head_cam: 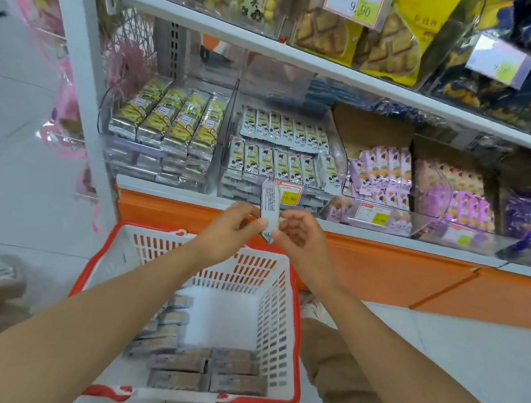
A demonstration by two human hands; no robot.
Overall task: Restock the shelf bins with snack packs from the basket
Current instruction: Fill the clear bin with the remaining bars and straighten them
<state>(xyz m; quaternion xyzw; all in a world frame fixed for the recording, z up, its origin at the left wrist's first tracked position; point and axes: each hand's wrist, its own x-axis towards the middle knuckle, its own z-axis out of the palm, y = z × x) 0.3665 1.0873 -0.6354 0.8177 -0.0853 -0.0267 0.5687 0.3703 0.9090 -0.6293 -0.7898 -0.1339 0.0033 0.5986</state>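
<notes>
A small white snack pack (269, 203) stands upright between my two hands, in front of the shelf edge. My left hand (234, 227) pinches its left side and my right hand (299, 236) pinches its right side. Just beyond it is a clear shelf bin (232, 127) holding two rows of green-and-white snack packs (283, 148). Below my forearms sits a white basket with a red rim (285, 286), with several grey-brown snack packs (207, 370) along its near and left sides.
A clear bin of yellow-green packs (168, 122) stands to the left, purple packs (378, 176) to the right. A price tag (288, 197) hangs on the middle bin's front. An orange base panel (395, 277) runs under the shelf. My knee (334, 352) is beside the basket.
</notes>
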